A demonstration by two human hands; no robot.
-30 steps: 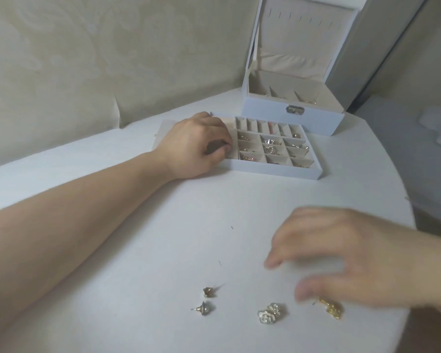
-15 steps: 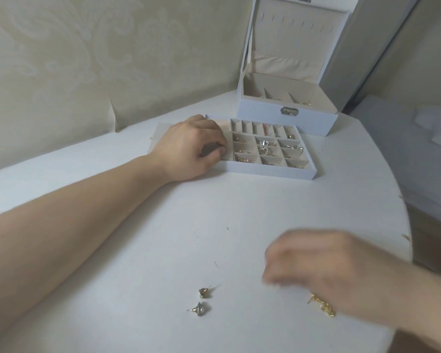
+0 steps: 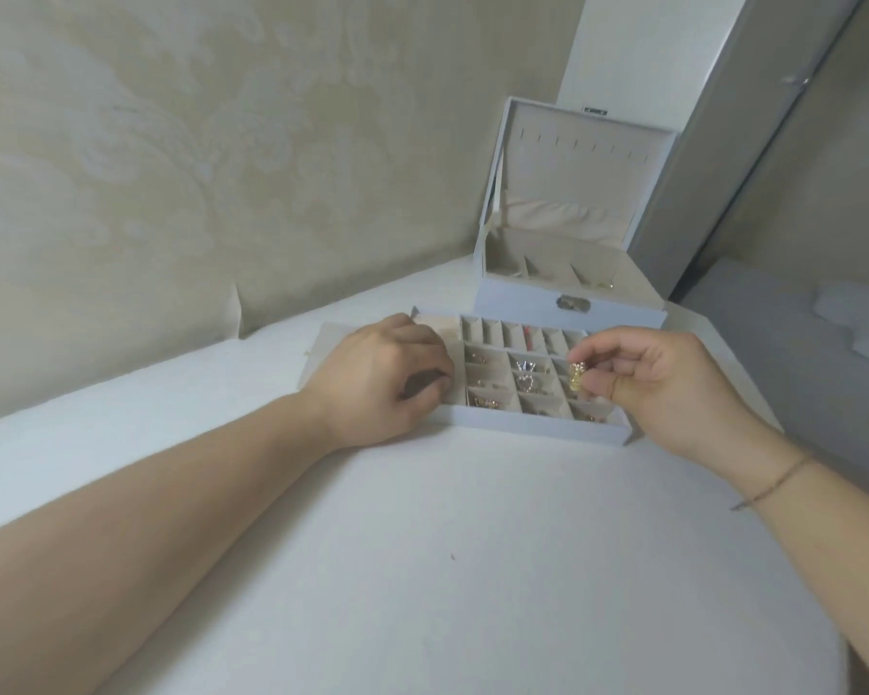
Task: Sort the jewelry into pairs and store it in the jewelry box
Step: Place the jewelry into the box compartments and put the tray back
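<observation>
A white divided tray (image 3: 533, 427) lies on the white table, with small gold and silver pieces in several of its compartments. My left hand (image 3: 380, 381) rests on the tray's left end, fingers curled over its front edge. My right hand (image 3: 658, 381) hovers over the tray's right side and pinches a gold earring (image 3: 576, 374) between thumb and fingertips. Behind the tray stands the white jewelry box (image 3: 568, 298) with its lid up and a beige lining inside.
The white table (image 3: 422, 569) has a rounded edge on the right. A patterned wall runs along the back left. A grey cabinet or door panel (image 3: 733, 158) rises behind the box on the right.
My right hand picked up gold jewelry from the table's near edge and carried it up over the tray. The view tilted up, so the loose pieces near me are out of frame.
</observation>
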